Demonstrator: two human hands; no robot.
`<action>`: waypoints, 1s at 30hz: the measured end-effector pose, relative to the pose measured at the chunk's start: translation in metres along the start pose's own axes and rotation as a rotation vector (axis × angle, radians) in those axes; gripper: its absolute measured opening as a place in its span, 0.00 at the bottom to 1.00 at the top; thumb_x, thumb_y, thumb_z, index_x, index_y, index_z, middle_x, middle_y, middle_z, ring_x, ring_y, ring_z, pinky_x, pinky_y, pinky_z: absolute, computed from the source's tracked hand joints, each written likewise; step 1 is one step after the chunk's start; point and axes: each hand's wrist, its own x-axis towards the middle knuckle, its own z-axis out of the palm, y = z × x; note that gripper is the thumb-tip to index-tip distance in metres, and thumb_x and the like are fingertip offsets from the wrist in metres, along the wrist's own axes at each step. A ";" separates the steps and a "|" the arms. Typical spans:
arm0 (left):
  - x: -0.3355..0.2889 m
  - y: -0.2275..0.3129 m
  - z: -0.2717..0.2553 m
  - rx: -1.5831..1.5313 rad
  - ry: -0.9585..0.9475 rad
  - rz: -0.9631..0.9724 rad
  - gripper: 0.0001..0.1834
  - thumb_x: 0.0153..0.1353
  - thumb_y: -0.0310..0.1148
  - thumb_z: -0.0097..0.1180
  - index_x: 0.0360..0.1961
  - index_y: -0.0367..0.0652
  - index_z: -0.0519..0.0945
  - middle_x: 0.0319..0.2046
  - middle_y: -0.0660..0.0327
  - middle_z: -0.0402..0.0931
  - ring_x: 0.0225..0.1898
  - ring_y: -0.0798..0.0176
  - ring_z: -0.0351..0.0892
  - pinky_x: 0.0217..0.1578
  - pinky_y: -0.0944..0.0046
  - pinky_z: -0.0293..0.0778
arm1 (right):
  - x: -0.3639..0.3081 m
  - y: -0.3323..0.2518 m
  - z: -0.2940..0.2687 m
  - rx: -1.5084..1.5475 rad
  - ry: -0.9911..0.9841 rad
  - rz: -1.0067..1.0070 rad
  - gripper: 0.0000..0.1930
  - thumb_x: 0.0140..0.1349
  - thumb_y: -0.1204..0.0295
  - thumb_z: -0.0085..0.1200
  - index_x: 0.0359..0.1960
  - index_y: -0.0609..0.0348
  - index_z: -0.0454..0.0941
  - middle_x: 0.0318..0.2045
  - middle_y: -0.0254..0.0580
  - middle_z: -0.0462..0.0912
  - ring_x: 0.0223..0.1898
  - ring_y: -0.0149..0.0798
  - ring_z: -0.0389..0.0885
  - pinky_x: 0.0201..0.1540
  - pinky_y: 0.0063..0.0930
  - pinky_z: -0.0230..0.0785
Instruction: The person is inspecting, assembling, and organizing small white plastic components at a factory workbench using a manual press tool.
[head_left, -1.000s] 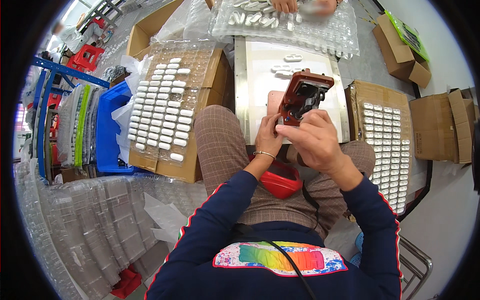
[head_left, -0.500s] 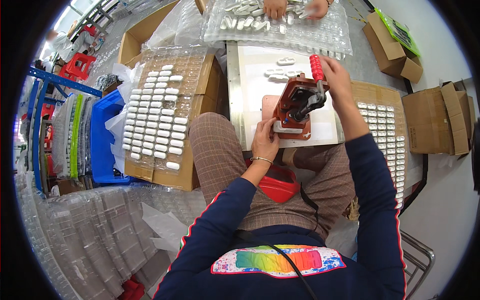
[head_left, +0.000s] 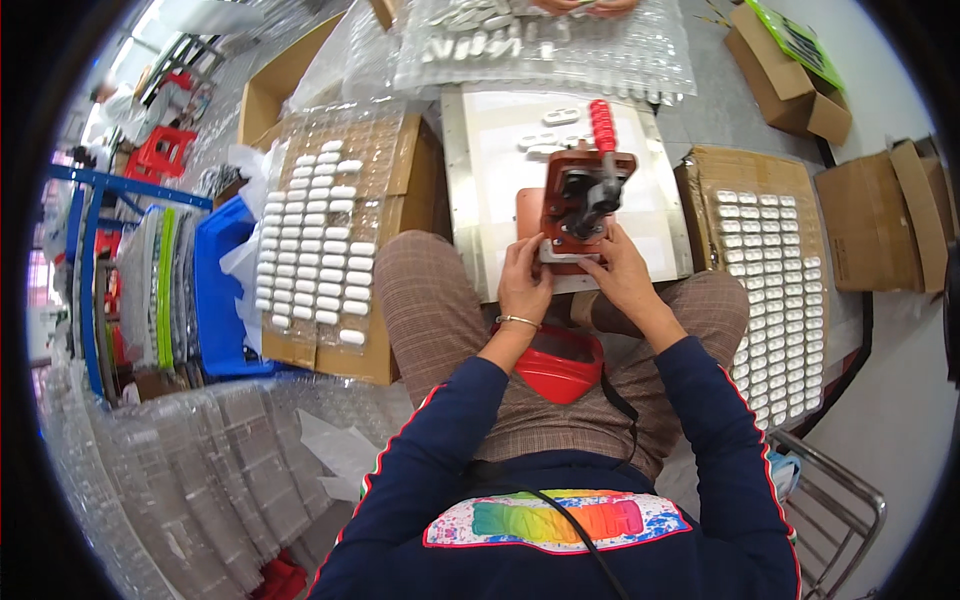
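A brown-red hand press [head_left: 556, 205] with a ribbed red lever handle [head_left: 602, 128] stands on the white work board [head_left: 480, 150] in front of me. The handle points up. At the near foot of the press sits a white oval plastic casing [head_left: 568, 257]. My left hand [head_left: 525, 282] pinches its left end, thumb and fingers closed. My right hand [head_left: 627, 272] has its fingers closed at the right end, partly behind the press's side. Just beyond the press lie a few loose white casings [head_left: 561, 117].
Trays of white casings [head_left: 318, 240] rest on a carton at left; more casings [head_left: 770, 290] stand in rows at right. Across the board, another person's hands [head_left: 590, 6] are over a plastic tray [head_left: 545, 65]. Open cartons [head_left: 872, 225] and a blue bin [head_left: 222, 290] flank me.
My right hand has let go of the red handle and come down to the casing at the press's foot. My left hand stays there. The other person's hands have moved farther away.
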 end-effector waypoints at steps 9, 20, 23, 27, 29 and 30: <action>-0.007 -0.023 -0.003 0.078 0.004 0.058 0.24 0.52 0.19 0.55 0.54 0.36 0.73 0.44 0.54 0.71 0.41 0.57 0.73 0.41 0.63 0.72 | -0.005 0.049 -0.114 -0.043 0.230 0.071 0.08 0.57 0.69 0.58 0.33 0.61 0.79 0.32 0.46 0.80 0.33 0.44 0.80 0.38 0.33 0.71; -0.009 -0.024 0.010 0.216 -0.019 0.165 0.16 0.56 0.22 0.56 0.47 0.34 0.72 0.39 0.55 0.67 0.34 0.56 0.68 0.35 0.60 0.68 | -0.137 0.309 -0.286 0.200 1.006 0.686 0.15 0.58 0.69 0.57 0.43 0.68 0.81 0.29 0.36 0.83 0.29 0.29 0.79 0.35 0.25 0.71; -0.010 -0.027 0.012 0.258 -0.027 0.152 0.16 0.57 0.23 0.56 0.48 0.36 0.73 0.39 0.60 0.66 0.30 0.64 0.66 0.33 0.66 0.66 | -0.144 0.347 -0.308 0.045 1.080 0.740 0.15 0.58 0.70 0.55 0.44 0.66 0.81 0.30 0.41 0.85 0.31 0.32 0.82 0.37 0.26 0.72; -0.013 -0.039 0.001 0.271 0.031 0.162 0.15 0.59 0.24 0.56 0.48 0.35 0.74 0.38 0.64 0.65 0.28 0.69 0.65 0.30 0.68 0.66 | -0.107 0.339 -0.316 -0.198 1.031 0.851 0.14 0.58 0.68 0.55 0.43 0.61 0.82 0.32 0.46 0.85 0.35 0.41 0.84 0.41 0.32 0.73; -0.017 -0.040 0.004 0.208 0.023 0.104 0.15 0.60 0.24 0.55 0.48 0.34 0.73 0.38 0.63 0.65 0.30 0.69 0.65 0.32 0.69 0.66 | -0.100 0.350 -0.326 -0.332 0.991 0.856 0.13 0.58 0.68 0.55 0.42 0.61 0.82 0.33 0.48 0.85 0.36 0.44 0.83 0.42 0.34 0.73; -0.018 -0.036 0.004 0.208 0.008 0.067 0.15 0.60 0.22 0.55 0.48 0.34 0.74 0.40 0.60 0.66 0.33 0.66 0.68 0.35 0.67 0.67 | -0.098 0.354 -0.331 -0.467 0.952 0.856 0.13 0.58 0.68 0.55 0.42 0.61 0.82 0.34 0.49 0.85 0.37 0.48 0.83 0.42 0.36 0.73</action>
